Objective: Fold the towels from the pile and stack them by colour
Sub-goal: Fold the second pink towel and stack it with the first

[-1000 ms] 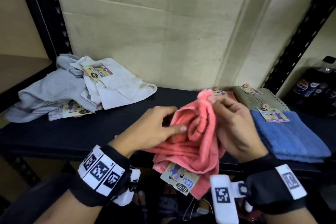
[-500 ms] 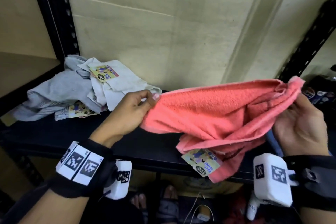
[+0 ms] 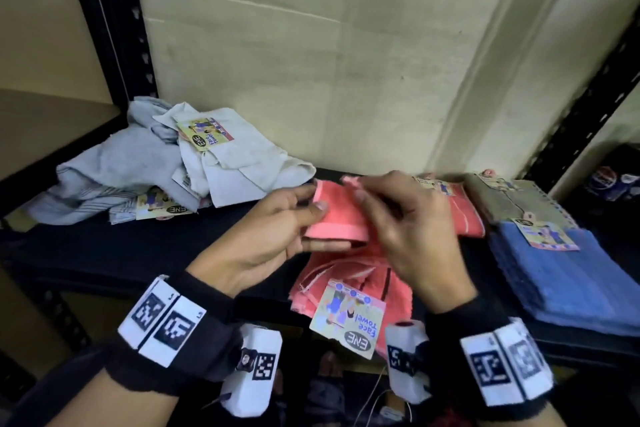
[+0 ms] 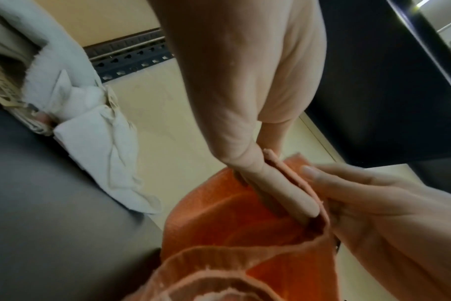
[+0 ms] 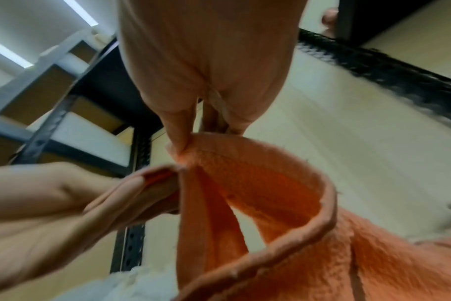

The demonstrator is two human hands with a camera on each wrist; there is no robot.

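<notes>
A pink towel [image 3: 341, 218] hangs doubled between both hands over the front of the dark shelf [image 3: 138, 246], its paper tag [image 3: 348, 317] dangling below. My left hand [image 3: 277, 236] pinches one top edge of it between thumb and fingers. My right hand [image 3: 398, 218] pinches the other corner right beside the left. The left wrist view shows the towel [image 4: 232, 234] gripped by the left hand's fingers [image 4: 278, 191]. Seen from the right wrist, the towel [image 5: 283, 203] loops down from the right fingertips [image 5: 179, 142]. An unfolded pile of grey and white towels [image 3: 166, 163] lies at the back left.
Folded towels lie at the right of the shelf: a pink one [image 3: 464, 215], an olive one [image 3: 512, 201] and a blue stack [image 3: 561, 274]. Soda bottles [image 3: 613, 177] stand on the far right. Black rack posts [image 3: 114, 28] frame the shelf, with a wall behind.
The towel was bunched, then stretched wide between the hands. Now the right hand has swung back left to meet the left hand, doubling the towel over.
</notes>
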